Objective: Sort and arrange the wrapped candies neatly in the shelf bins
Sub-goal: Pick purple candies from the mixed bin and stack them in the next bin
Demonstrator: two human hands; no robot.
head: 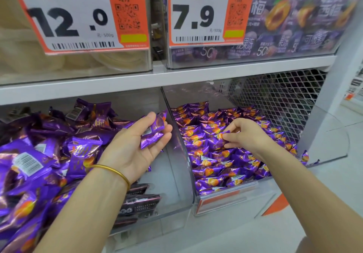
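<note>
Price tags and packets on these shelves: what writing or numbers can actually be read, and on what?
"12.0" and "元/500g": left price tag.
"7.9" and "元/500g": right price tag.
"果冻" and "50": purple packets in the upper right bin.
Tag headings, small codes above the QR squares, and print on the wrapped candies: too blurred to read.

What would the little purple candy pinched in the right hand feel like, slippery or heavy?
Probably slippery: the candy has a shiny, foil-like wrapper. Likely light, since the right hand pinches it with fingertips alone and the left hand holds several other candies. Its crimped ends would probably bend easily.
</note>
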